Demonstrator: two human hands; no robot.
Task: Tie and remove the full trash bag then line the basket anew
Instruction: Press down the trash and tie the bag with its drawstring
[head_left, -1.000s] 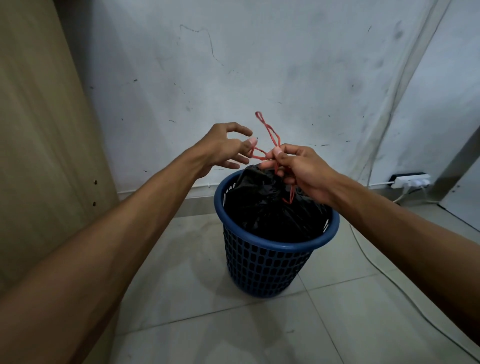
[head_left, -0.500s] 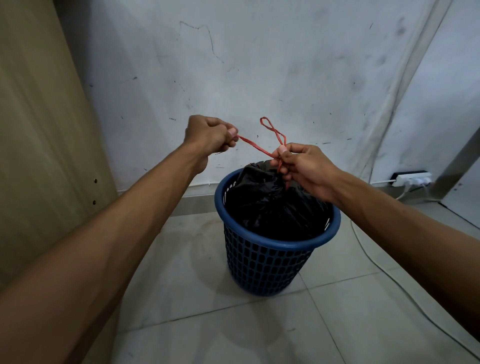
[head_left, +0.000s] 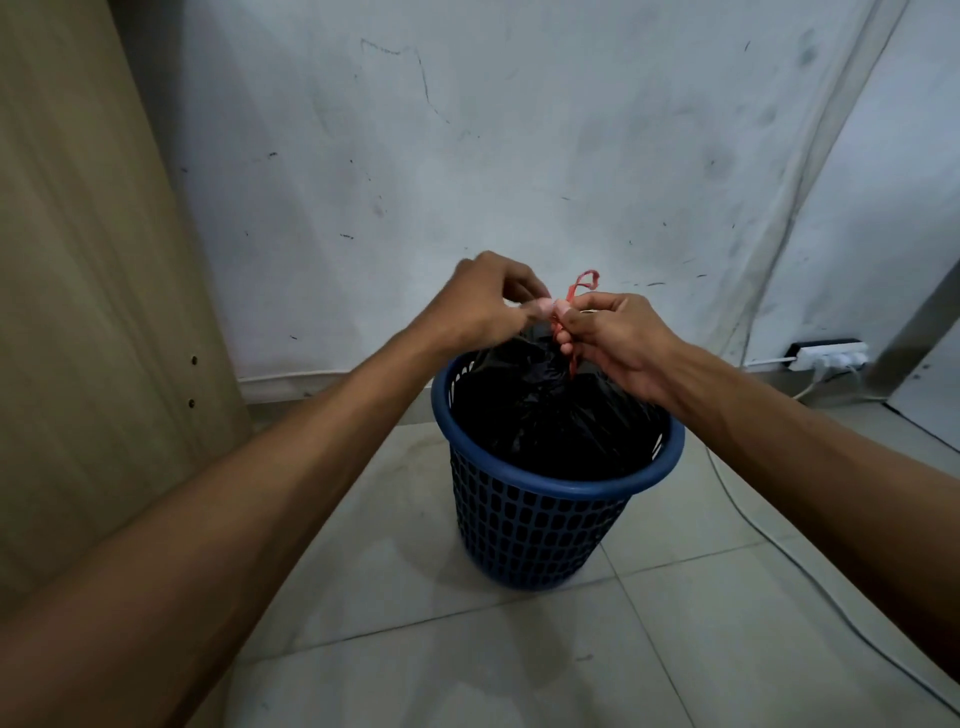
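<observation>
bag (head_left: 545, 410): black, glossy, creased, gathered to a neck at the top; it sits inside the blue lattice basket (head_left: 540, 525), neck rising above the rim. red drawstring (head_left: 584, 280) loops up from the neck, with a strand hanging down in front of the right hand.

left hand (head_left: 478, 301) and right hand (head_left: 618, 338) meet above the neck, fingertips touching — both pinched on the drawstring, remaining fingers curled.

basket stands on pale floor tiles (head_left: 519, 670) near a scuffed white wall (head_left: 519, 156). wooden panel (head_left: 88, 260) at left; white power strip (head_left: 826, 356) at the wall base, right — its cable (head_left: 779, 545) runs across the floor.
</observation>
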